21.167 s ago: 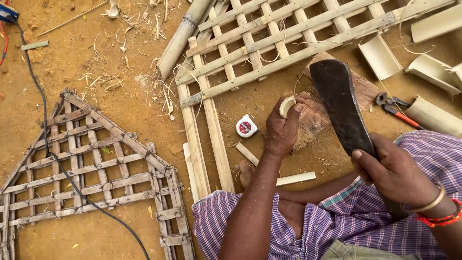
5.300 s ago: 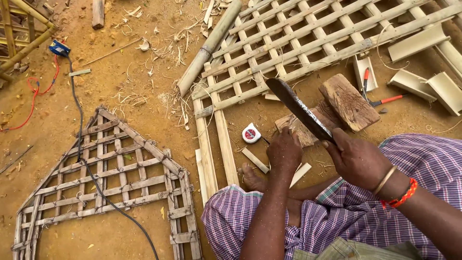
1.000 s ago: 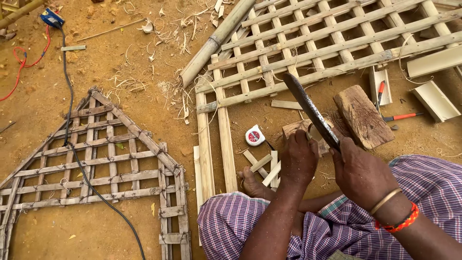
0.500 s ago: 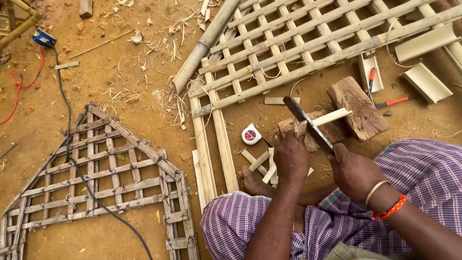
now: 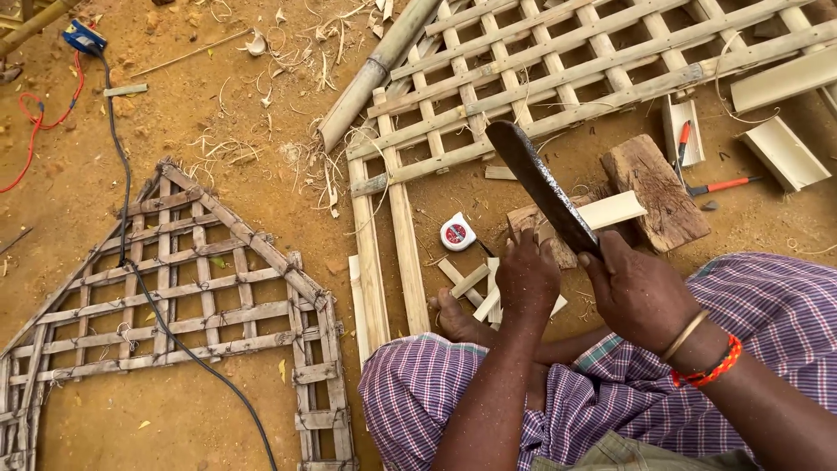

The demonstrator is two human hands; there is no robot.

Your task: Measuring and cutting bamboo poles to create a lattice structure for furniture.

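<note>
My right hand [image 5: 641, 292] grips the handle of a dark machete [image 5: 540, 185], its blade raised and pointing up-left. My left hand [image 5: 526, 272] holds a pale bamboo strip [image 5: 612, 209] against a wooden chopping block [image 5: 652, 189]. Cut bamboo pieces [image 5: 475, 283] lie on the dirt by my foot [image 5: 458, 321]. A small red and white tape measure [image 5: 457, 233] sits just left of my left hand.
A large bamboo lattice panel [image 5: 558, 61] lies ahead, a triangular lattice frame [image 5: 174, 288] to the left with a black cable [image 5: 131, 262] across it. Pliers with red handles [image 5: 711, 185], split bamboo sections [image 5: 785, 150] and a bamboo pole [image 5: 375, 70] lie around on the dirt.
The machete has lifted from the strip and now points up-left. My left hand stays on the bamboo strip at the block.
</note>
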